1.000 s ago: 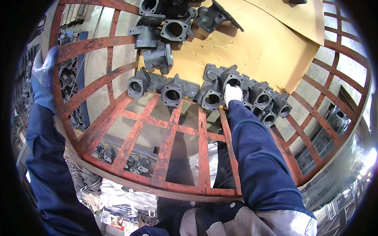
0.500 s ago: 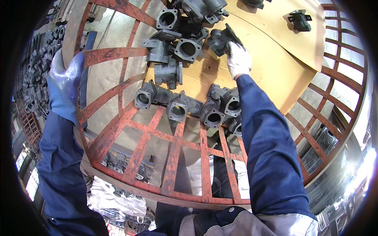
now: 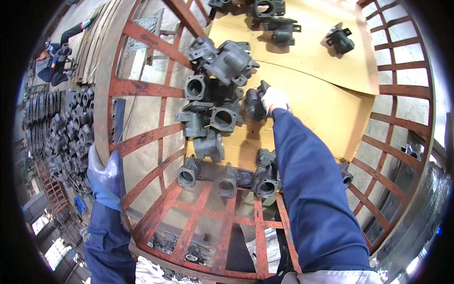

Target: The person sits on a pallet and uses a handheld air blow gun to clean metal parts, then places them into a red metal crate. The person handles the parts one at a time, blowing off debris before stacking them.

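Observation:
My right hand point(image 3: 275, 98), in a white glove, has its fingers round the flange of a dark grey cast metal housing point(image 3: 254, 105). That housing is held just right of a heap of similar parts, over the yellow-brown cardboard point(image 3: 312, 113). The heap includes a large housing point(image 3: 231, 61) and one with a round bore in a square flange point(image 3: 223, 118). My left hand point(image 3: 105, 177), in a blue glove with a pale coated palm, grips the side rim point(image 3: 103, 118) of the red steel cage. Part of its grip is hidden behind the rim.
Several flanged housings point(image 3: 226, 182) line the cage's near side. Separate housings point(image 3: 340, 40) stand farther off on the cardboard. Red slatted walls point(image 3: 402, 90) enclose it. Outside on the left are piled metal castings point(image 3: 71, 132) and a crouching person point(image 3: 54, 61).
My view has shifted, so the cage and its parts appear lower. My right hand still holds the housing, which is now turned differently. My left hand stays on the rim.

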### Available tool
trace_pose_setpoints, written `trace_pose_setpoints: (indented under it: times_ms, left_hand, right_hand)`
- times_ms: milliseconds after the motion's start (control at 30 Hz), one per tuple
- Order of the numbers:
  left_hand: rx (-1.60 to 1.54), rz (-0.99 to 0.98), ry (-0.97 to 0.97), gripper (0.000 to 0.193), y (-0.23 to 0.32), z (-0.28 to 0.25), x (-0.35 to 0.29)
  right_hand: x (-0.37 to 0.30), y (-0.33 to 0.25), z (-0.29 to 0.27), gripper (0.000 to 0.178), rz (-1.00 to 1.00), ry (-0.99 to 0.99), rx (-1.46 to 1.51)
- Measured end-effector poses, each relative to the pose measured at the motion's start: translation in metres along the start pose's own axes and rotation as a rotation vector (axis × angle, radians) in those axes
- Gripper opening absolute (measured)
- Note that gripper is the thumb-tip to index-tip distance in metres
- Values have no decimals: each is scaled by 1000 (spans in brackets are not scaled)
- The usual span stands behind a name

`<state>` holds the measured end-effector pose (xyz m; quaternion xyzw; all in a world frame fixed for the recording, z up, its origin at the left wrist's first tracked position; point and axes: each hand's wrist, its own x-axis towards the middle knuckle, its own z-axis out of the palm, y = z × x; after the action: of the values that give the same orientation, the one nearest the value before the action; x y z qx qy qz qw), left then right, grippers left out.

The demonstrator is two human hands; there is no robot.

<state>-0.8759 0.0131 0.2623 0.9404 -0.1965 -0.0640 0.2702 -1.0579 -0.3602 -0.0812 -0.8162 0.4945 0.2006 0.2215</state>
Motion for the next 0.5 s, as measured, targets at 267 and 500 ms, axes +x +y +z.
trace_pose_setpoints:
  times_ms: [267,500]
  left_hand:
    - [-78,-55,-6,39,-10,2,1]
    - [10,-71,-27,40,-38,-6,11]
  right_hand:
    - [-88,136,-13,44,-11,130,620]
    - [-114,266,-5,46,208,294,671]
